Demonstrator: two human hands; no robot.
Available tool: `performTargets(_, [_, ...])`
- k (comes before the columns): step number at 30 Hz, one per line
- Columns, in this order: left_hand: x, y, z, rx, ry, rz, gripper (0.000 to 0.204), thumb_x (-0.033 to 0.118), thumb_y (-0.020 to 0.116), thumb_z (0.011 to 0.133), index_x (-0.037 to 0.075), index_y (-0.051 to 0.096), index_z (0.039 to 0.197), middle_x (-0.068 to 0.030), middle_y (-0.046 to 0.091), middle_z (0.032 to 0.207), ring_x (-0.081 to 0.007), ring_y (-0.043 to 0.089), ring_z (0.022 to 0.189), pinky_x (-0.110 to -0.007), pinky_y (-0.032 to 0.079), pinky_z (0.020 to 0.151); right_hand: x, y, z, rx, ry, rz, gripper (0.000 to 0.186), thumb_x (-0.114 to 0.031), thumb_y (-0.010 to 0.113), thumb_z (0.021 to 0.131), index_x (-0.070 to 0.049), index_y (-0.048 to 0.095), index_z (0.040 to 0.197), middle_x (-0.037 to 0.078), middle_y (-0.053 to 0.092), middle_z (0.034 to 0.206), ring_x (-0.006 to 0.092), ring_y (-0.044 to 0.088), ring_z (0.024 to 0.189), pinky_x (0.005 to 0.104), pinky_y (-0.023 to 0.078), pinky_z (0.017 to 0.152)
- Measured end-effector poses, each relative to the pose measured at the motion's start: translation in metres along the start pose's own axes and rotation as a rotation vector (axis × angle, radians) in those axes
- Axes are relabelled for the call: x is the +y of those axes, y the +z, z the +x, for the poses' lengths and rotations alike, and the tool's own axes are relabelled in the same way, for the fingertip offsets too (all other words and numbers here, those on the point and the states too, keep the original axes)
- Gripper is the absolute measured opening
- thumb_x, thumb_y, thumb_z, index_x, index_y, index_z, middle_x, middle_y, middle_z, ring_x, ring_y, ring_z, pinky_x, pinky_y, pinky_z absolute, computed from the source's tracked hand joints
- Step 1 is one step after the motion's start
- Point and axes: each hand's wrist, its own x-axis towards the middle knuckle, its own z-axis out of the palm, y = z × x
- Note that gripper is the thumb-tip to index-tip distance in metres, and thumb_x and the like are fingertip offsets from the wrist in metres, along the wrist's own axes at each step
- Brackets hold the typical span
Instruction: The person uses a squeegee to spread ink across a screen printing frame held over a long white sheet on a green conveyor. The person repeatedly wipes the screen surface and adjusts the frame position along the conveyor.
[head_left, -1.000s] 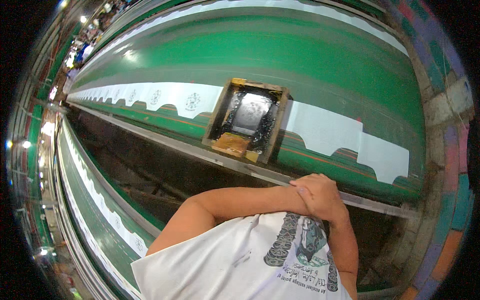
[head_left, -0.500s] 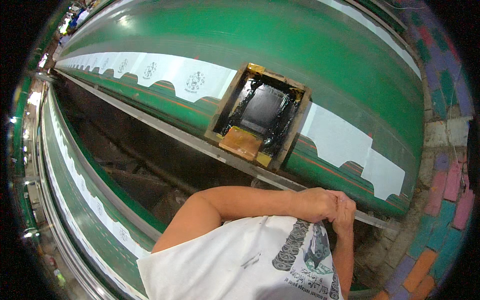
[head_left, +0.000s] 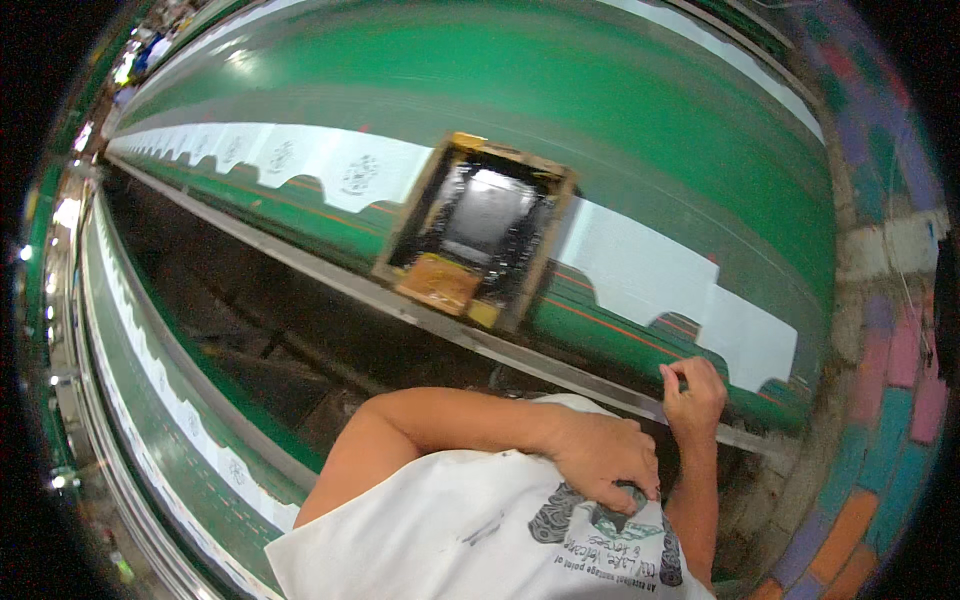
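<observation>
My left hand (head_left: pixel 608 462) rests against the front of my white shirt (head_left: pixel 440 510), thumb and fingers apart over its dark print. Just to its right and higher, my right hand (head_left: pixel 697 393) is raised beside the table's near rail, fingers curled in toward the thumb. Whatever those fingers hold, if anything, is too small to make out. Ahead on the green table lies a wooden-framed printing screen (head_left: pixel 552 232), its inside smeared with wet black ink. A flat orange-brown block (head_left: pixel 438 283) sits at the frame's near end. Neither hand touches the frame.
White cut pieces (head_left: pixel 640 262) lie in a row along the green table (head_left: pixel 420 70); those left of the frame carry dark prints. A metal rail (head_left: pixel 300 255) edges the table. A second green table (head_left: pixel 150 440) runs at left. Painted bricks (head_left: pixel 885 430) stand at right.
My hands were together and have come apart. The left dropped onto my shirt; the right rose slightly. The view shifted, so the frame now appears farther left.
</observation>
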Motion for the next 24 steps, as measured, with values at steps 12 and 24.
performTargets(12, [-0.027,0.048,0.14,0.304,-0.064,0.293,0.02,0.006,0.081,0.087,0.008,0.079,0.107,-0.0106,0.073,0.092,-0.0358,0.071,0.092,-0.048,0.058,0.089,0.261,-0.105,-0.028,-0.179,0.243,-0.401,0.033,-0.027,0.082,0.094,-0.008,0.079,0.122,0.014,0.072,0.128,0.0381,0.063,0.127,0.0521,0.055,0.106])
performTargets(24, [-0.128,0.068,0.174,0.531,-0.261,0.766,0.014,0.01,0.087,0.086,0.01,0.079,0.097,-0.0115,0.072,0.086,-0.0364,0.072,0.091,-0.052,0.056,0.098,0.366,-0.116,0.021,-0.056,0.218,-0.374,0.033,-0.026,0.085,0.092,-0.008,0.077,0.119,0.018,0.068,0.128,0.0401,0.063,0.127,0.0542,0.058,0.101])
